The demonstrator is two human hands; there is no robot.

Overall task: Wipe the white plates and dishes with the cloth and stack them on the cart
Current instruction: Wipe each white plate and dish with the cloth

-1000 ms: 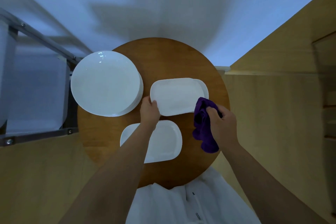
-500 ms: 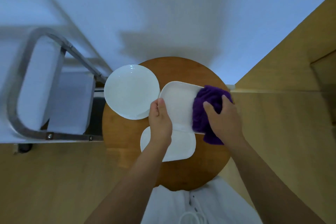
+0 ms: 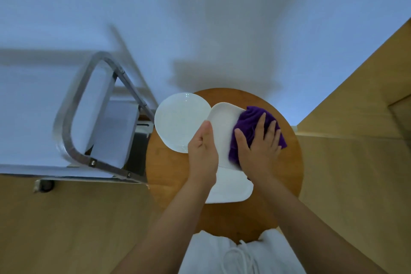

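My left hand (image 3: 202, 153) grips the left edge of a white rectangular dish (image 3: 222, 127), lifted and tilted above the round wooden table (image 3: 287, 176). My right hand (image 3: 259, 147) lies flat with spread fingers on a purple cloth (image 3: 251, 118), pressing it against the dish's right half. A second white rectangular dish (image 3: 231, 187) lies flat on the table beneath the held one. A stack of round white plates (image 3: 180, 120) sits at the table's left edge.
A metal-framed cart (image 3: 89, 118) with a pale shelf stands just left of the table, one caster (image 3: 45, 184) showing. The floor is light wood, and a white wall lies beyond the table. A wooden cabinet side rises at the right.
The view has pulled back and shifted. My left hand has raised the dish and turned it more upright. My right hand has flattened onto the cloth, its fingers now spread over the dish.
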